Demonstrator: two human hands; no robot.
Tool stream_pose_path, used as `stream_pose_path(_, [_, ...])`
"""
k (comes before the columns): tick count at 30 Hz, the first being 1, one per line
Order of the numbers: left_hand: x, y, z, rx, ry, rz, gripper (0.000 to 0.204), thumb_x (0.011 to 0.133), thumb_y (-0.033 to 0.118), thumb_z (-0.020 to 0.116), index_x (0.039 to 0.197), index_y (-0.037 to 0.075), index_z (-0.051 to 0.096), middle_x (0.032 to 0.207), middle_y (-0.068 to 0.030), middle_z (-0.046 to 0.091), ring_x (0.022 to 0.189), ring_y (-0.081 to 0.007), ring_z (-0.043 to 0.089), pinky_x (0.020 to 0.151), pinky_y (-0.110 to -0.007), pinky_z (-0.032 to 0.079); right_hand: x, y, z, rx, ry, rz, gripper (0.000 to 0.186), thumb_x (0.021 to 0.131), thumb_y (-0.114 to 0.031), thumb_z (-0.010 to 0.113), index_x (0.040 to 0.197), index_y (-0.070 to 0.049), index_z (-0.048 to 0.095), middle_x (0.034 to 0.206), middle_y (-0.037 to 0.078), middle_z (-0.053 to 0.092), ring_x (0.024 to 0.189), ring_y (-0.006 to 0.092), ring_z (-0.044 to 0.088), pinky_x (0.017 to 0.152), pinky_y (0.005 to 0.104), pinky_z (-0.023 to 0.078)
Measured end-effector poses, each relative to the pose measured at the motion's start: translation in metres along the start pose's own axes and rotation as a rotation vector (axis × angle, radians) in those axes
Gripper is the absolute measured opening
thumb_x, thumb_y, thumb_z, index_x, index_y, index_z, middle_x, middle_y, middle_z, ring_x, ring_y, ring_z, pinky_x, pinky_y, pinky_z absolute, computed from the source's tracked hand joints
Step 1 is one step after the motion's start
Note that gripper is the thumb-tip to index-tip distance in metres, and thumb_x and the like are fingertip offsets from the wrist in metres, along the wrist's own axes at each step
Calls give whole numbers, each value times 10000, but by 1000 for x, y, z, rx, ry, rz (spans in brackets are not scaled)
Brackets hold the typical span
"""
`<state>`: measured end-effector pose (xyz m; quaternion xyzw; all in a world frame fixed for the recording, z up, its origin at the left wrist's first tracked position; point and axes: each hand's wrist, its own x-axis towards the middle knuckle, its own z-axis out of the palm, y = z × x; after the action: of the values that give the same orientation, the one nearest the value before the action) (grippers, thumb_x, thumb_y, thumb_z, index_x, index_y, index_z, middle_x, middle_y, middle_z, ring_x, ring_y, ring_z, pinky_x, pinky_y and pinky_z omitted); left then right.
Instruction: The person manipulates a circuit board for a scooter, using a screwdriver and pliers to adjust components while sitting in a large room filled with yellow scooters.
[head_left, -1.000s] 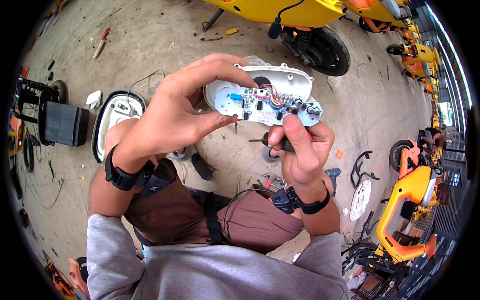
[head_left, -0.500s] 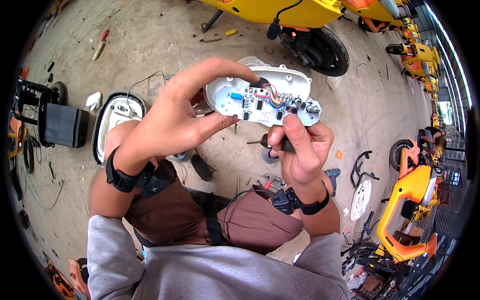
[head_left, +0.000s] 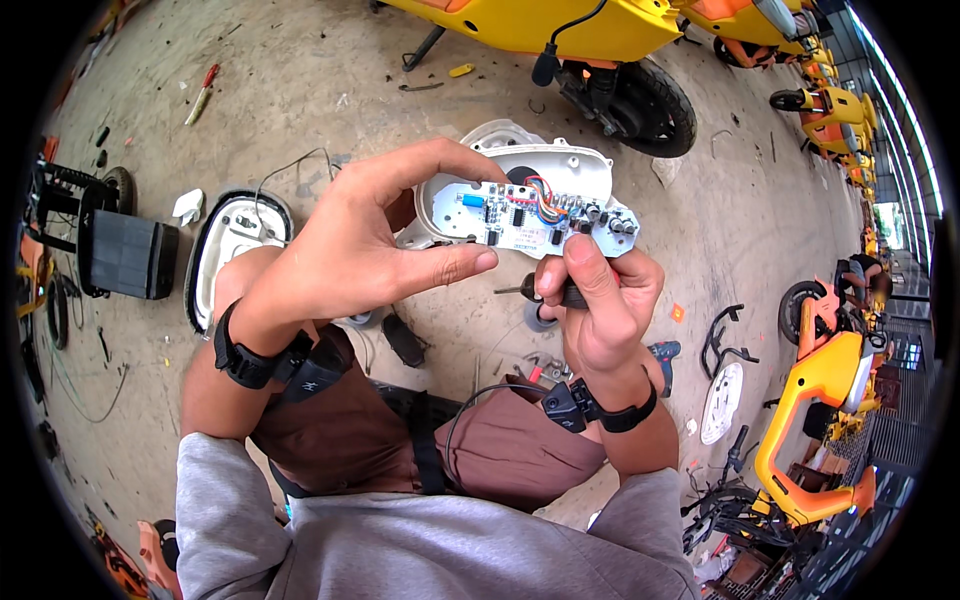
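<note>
A white circuit board (head_left: 530, 240) with small components and coloured wires is held up in front of me, tilted toward my view. Behind it sits an open white plastic housing (head_left: 590, 175). My left hand (head_left: 370, 230) curves round the board's left part, forefinger at the top edge and thumb just under the lower edge. Its other fingers are hidden. My right hand (head_left: 605, 300) pinches the board's lower right, thumb on its face. In the same fist lies a dark-handled screwdriver (head_left: 514, 291), its thin shaft pointing left.
On the floor at left rests a white shell (head_left: 205, 265) with a dark rim and cable. A red-handled tool (head_left: 206, 90) lies farther off. Yellow scooters stand at the top (head_left: 640, 25) and right (head_left: 800, 390). Loose tools (head_left: 545, 366) lie below my right hand.
My left thumb has slid right and down, off the board's face to beneath its lower edge. Board and housing have shifted slightly left; the housing has come down a little.
</note>
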<state>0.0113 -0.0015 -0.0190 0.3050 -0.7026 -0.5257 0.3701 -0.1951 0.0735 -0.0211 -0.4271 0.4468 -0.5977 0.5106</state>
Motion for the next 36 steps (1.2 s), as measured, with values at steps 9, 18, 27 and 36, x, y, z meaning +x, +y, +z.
stream_pose_path(9, [1,16,-1,52,-58,-19,481,729,-17,782,1160,7,571,1100,-92,607,867,-120,629,709,-236,520,0,1,0,-9,9,14,196,922,-124,616,835,40,680,666,99,657,572,115,602,504,229,469])
stream_pose_path(18, [3,0,3,207,31,292,542,662,22,825,1156,15,599,1112,-112,634,1023,-208,618,877,-315,488,1,3,0,-11,0,23,196,919,-122,620,846,50,679,672,101,658,563,109,589,507,224,466])
stream_pose_path(27, [3,1,5,216,57,311,499,669,62,822,1119,15,610,1047,-112,662,943,-237,647,815,-321,506,0,0,1,5,-7,45,185,921,-127,617,879,42,679,687,87,654,588,111,601,512,222,469])
stream_pose_path(36, [2,3,4,190,48,268,515,673,63,832,1134,7,610,1046,-96,666,933,-171,638,803,-290,506,1,-1,3,1,-8,47,186,920,-133,619,879,37,681,684,86,655,585,105,602,503,218,465])
